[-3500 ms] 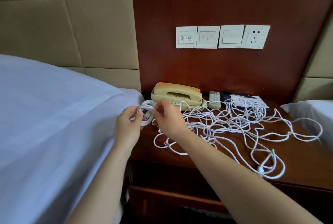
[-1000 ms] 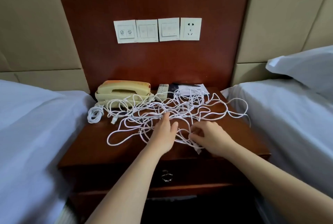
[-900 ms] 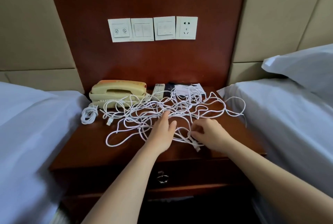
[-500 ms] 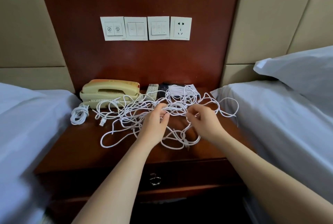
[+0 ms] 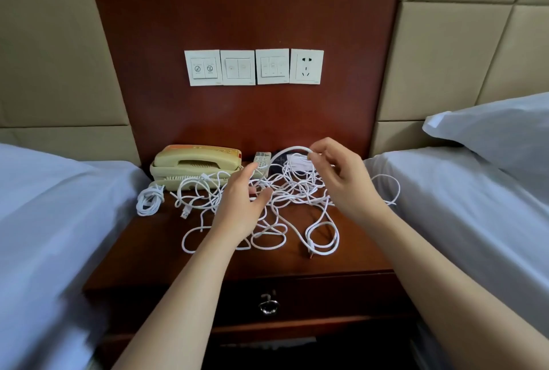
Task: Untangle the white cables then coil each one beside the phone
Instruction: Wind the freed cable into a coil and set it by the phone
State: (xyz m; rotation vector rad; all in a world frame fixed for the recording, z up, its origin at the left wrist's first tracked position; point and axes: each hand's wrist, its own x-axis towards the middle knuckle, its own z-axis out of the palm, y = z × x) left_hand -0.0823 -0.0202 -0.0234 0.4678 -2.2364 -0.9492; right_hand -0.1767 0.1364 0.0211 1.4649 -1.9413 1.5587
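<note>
A tangle of white cables (image 5: pixel 291 200) sprawls over the dark wooden nightstand (image 5: pixel 148 256). One coiled white cable (image 5: pixel 149 201) lies left of the cream phone (image 5: pixel 194 166) at the back left. My right hand (image 5: pixel 341 179) pinches a cable strand and lifts it in an arch above the pile. My left hand (image 5: pixel 242 206) hovers over the tangle's middle, fingers loosely curled, with strands running under it; whether it grips one is unclear. A loose cable end with a plug (image 5: pixel 310 253) lies near the front.
A remote control (image 5: pixel 263 161) and a dark item with white paper (image 5: pixel 294 161) lie behind the tangle. White beds flank the nightstand, with a pillow (image 5: pixel 499 131) at right. Wall switches and a socket (image 5: pixel 306 66) sit above. A drawer with a key (image 5: pixel 269 305) is below.
A coil was laid beside the phone. Both hands then moved to the tangle; the right hand has now risen, lifting a strand in an arch, and the left spread its fingers.
</note>
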